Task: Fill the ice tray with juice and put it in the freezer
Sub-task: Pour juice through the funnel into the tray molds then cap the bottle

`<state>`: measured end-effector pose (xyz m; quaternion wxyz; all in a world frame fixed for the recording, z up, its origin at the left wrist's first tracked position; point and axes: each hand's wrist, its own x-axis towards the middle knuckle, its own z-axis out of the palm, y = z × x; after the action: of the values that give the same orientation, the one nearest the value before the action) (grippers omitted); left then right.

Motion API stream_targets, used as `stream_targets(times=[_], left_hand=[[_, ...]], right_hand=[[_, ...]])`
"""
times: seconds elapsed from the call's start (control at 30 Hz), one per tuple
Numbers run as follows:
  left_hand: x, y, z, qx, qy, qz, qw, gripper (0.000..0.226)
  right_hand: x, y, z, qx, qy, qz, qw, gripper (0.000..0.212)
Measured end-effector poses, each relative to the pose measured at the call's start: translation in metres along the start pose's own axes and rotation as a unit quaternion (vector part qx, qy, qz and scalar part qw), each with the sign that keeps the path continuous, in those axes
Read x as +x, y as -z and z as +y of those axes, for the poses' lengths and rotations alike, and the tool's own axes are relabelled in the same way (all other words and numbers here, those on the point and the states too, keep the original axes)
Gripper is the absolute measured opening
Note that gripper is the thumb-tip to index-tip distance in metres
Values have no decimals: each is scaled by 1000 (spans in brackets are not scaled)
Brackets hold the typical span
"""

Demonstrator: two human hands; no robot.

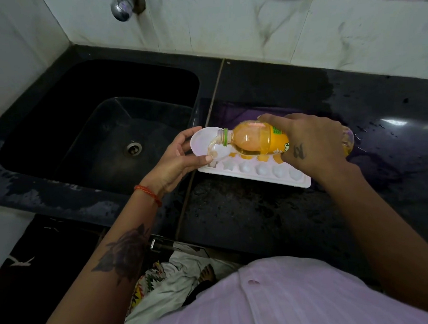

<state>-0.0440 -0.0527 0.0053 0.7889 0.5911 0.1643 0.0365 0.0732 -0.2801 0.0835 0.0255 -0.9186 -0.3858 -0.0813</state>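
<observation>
Front edge of surface [248, 222]: dark, wet and speckled with droplets. A tray slid or lifted carelessly from here is likely to skid and slosh.
Ice tray [270, 173]: white, lying flat on the surface just right of the sink. The near row of cells looks empty; the far row shows orange juice. Uneven filling is the risk, with overfilled far cells spilling on the carry to the freezer.
Left hand [180, 156]: grip is pinching a small white dish [207, 142] held tilted over the tray's left end. If the dish tips further, juice runs off its edge onto the surface or into the sink.
Right hand [313, 141]: grip is wrapped round the body of the juice bottle [254, 140], which lies almost horizontal above the tray, mouth pointing left at the dish. A steeper tilt would cause a surge past the dish.
Stream: juice appears to leave the mouth onto the dish, though the view is too blurred to be certain.
Sink [62, 78]: black basin with a drain, just left of the tray; any overshoot is lost here.
</observation>
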Motion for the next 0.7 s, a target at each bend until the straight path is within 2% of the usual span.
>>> stream_targets(times=[0.27,0.5,0.7], left_hand=[[-1,1,0,-4,-1,1,1000,79],[-2,3,2,-2,-1,2,1000,79],[2,-3,7,0,-15,-8,1000,72]], right_hand=[[-2,0,0,6,-16,-10,1000,74],[-7,3,2,80,-49,-34,995,77],[-15,8,14,91,-66,-22,993,81]])
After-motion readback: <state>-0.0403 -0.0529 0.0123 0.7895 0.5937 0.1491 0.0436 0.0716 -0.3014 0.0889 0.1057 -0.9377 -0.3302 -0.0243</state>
